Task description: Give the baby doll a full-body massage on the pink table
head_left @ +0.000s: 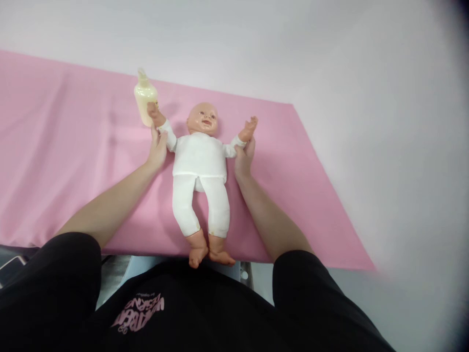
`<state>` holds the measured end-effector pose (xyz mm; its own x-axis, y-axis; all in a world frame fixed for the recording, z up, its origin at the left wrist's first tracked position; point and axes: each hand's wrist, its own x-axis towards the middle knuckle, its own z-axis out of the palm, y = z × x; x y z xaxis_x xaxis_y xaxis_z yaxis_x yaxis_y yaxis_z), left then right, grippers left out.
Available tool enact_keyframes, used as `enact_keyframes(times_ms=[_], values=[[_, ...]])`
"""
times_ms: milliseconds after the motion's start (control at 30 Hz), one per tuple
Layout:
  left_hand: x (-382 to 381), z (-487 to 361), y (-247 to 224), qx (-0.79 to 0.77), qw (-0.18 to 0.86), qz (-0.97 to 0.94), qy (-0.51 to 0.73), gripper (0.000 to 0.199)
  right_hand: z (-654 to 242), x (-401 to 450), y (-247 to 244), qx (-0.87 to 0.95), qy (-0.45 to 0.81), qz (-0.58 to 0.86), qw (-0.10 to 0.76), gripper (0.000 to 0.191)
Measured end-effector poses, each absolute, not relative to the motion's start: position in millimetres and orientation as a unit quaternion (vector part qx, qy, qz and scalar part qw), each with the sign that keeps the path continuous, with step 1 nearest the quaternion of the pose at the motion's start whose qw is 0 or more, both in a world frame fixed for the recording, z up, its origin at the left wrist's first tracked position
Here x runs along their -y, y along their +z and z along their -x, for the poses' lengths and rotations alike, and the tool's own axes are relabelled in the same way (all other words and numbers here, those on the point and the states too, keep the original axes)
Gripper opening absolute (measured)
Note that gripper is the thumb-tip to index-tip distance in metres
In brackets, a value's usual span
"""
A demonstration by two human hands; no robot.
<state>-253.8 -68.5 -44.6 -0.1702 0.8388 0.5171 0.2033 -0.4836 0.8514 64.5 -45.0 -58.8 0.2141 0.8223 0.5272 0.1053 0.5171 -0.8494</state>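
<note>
A baby doll (200,154) with a white cloth body lies on its back, feet toward me and over the near table edge. Both its arms are spread out and raised. My left hand (158,149) is closed around the doll's forearm at the left, just below its plastic hand. At the right, my right hand (245,157) grips the other forearm near the wrist. Some of my fingers are hidden behind the doll's arms. A pump bottle (144,95) of pale yellow liquid stands just beyond my left hand, partly covered by the doll's hand.
A pink cloth (91,137) covers the table, with soft folds at the left. White wall or floor (366,122) lies past its far and right edges. A phone-like object (12,268) shows at the lower left, beside my black sleeve.
</note>
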Motion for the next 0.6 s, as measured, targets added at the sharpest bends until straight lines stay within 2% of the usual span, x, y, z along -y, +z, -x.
enact_keyframes(times_ms=[133, 300, 500, 600], values=[[82, 244, -35, -0.424, 0.23, -0.669, 0.566, 0.08, -53, 66, -43, 0.647, 0.259, 0.397, 0.597, 0.052], [93, 238, -21, -0.414, 0.187, -0.744, 0.49, 0.075, -48, 74, -37, 0.735, 0.22, 0.361, 0.531, 0.041], [78, 247, -41, -0.427, 0.224, -0.652, 0.585, 0.08, -53, 66, -44, 0.634, 0.267, 0.392, 0.611, 0.057], [66, 257, -53, -0.429, 0.259, -0.59, 0.633, 0.067, -60, 52, -50, 0.566, 0.27, 0.403, 0.667, 0.062]])
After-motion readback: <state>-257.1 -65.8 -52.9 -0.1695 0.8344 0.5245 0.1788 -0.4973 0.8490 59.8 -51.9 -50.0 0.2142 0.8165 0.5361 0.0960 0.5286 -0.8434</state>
